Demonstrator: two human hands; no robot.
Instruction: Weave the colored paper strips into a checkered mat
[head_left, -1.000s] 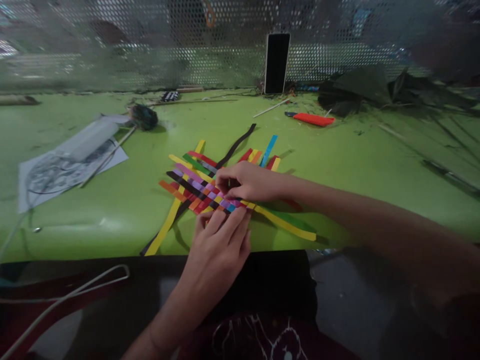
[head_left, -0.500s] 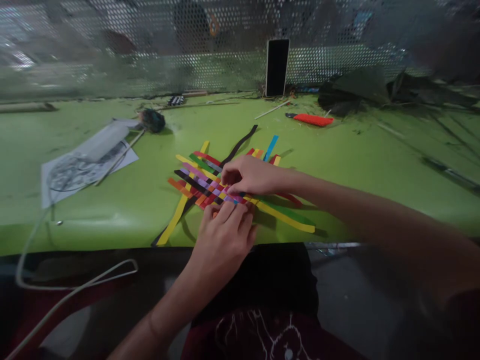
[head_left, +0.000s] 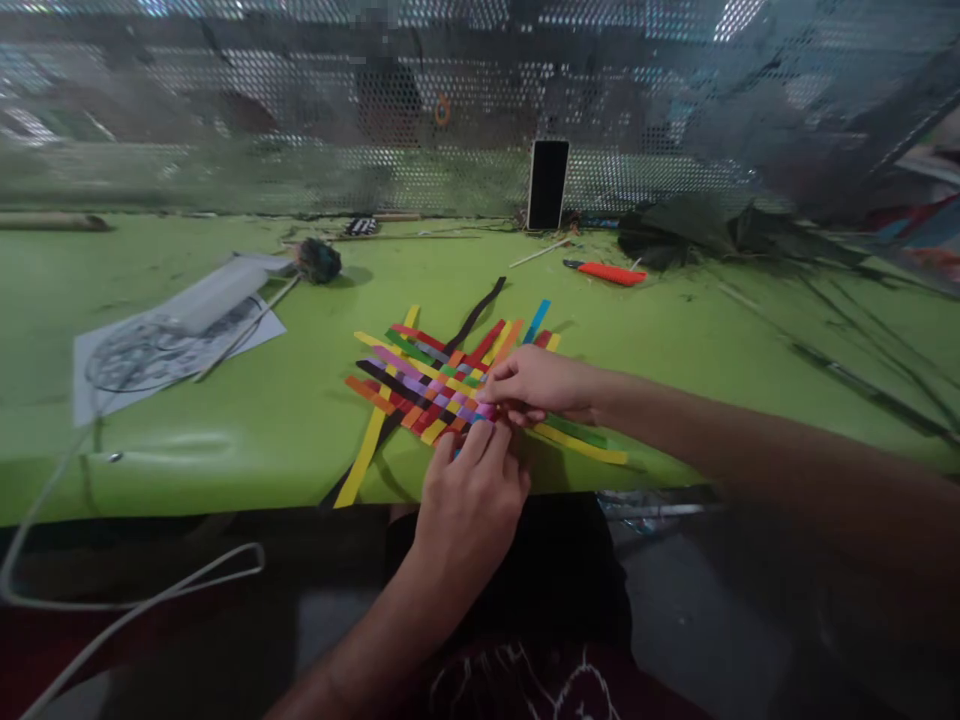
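The right hand (head_left: 517, 395) pinches the right part of the woven mat (head_left: 435, 390) in a fingertip grip; the left hand (head_left: 476, 490) rests fingertips on the mat's near side, and whether they grasp it I cannot tell. An uneven tug could loosen the weave, its ends being free. The mat lies on the counter (head_left: 262, 450), whose front edge runs just before it; a yellow strip (head_left: 362, 455) reaches there. More room opens beyond the mat, toward a red-handled tool (head_left: 611, 273).

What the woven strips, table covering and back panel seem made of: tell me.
Woven strips: probably paper, low sheen; flat, crisp edges. Table covering: perhaps vinyl, glossy; highlights on its front bend. Back panel: likely metal, finish unclear; evenly perforated.
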